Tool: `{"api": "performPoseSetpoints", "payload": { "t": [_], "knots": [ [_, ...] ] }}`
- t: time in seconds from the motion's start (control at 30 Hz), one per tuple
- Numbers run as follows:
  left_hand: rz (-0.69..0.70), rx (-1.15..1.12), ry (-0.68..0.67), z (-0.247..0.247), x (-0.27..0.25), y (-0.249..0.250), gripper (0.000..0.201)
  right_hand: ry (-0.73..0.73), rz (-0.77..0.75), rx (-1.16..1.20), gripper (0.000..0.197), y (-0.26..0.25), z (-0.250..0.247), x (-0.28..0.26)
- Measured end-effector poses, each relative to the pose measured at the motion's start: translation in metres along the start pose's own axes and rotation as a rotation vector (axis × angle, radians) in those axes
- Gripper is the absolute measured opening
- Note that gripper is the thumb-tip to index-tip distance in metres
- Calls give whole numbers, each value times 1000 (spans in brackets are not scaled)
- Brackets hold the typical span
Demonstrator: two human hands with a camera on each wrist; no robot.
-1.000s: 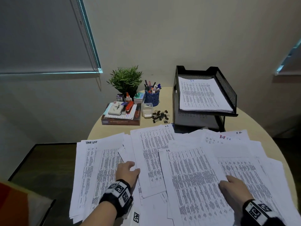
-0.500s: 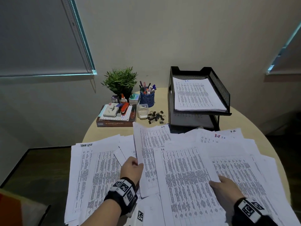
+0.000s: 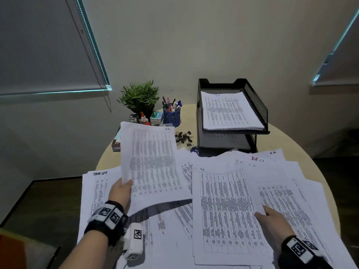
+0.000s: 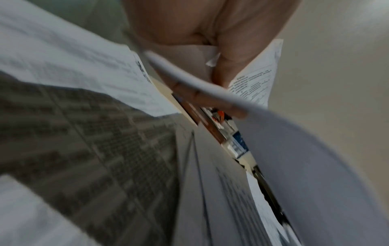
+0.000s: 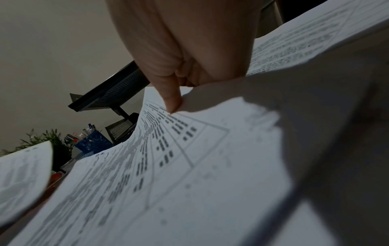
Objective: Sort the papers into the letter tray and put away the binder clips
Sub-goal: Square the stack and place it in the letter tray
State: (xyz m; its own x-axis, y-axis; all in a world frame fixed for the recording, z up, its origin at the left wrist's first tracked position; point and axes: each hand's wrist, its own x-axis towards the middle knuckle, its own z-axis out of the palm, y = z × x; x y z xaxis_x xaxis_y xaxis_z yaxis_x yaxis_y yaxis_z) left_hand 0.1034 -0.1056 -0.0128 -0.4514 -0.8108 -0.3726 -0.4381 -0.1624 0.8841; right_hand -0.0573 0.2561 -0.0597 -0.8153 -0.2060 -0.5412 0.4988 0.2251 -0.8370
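The sorting of papers is in hand: the left hand pinches one printed sheet by its lower left edge, thumb on top and fingers curled beneath, and holds it tilted up off the pile. The right hand pinches the right edge of another sheet, which lies on the spread of loose papers covering the near half of the round table. The black letter tray stands at the far right of the table, its upper tier already carrying a stack of pages. The binder clips lie in a small heap just left of the tray's lower tier (none looks put away yet). Next, I judge, the lifted sheet must be read by the small heading at its top right corner, too blurred here to make out, and carried over the clips to the matching tier without dragging its neighbours.
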Motion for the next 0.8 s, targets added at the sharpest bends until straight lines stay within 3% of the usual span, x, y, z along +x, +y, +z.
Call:
{"api": "performPoseSetpoints", "payload": {
  "t": [0.13,0.3,0.5,0.63,0.8],
  "knots": [
    [2,52,30,-28,10,-12,32,27,-8,-39,21,-3,-2,-1],
    [-30,94,-123,-18,-7,-35,24,61,5,2,29,-8,-11,11],
    [-108,49,-281,19,-36,-47,17,-41,-31,140,20,-26,-19,13],
    [-139,48,-374,46,-56,-47,33,15,-82,-147,23,-16,-3,11],
    [-171,14,-447,70,-64,-46,35,26,-189,-583,36,-7,17,-1]
  ]
}}
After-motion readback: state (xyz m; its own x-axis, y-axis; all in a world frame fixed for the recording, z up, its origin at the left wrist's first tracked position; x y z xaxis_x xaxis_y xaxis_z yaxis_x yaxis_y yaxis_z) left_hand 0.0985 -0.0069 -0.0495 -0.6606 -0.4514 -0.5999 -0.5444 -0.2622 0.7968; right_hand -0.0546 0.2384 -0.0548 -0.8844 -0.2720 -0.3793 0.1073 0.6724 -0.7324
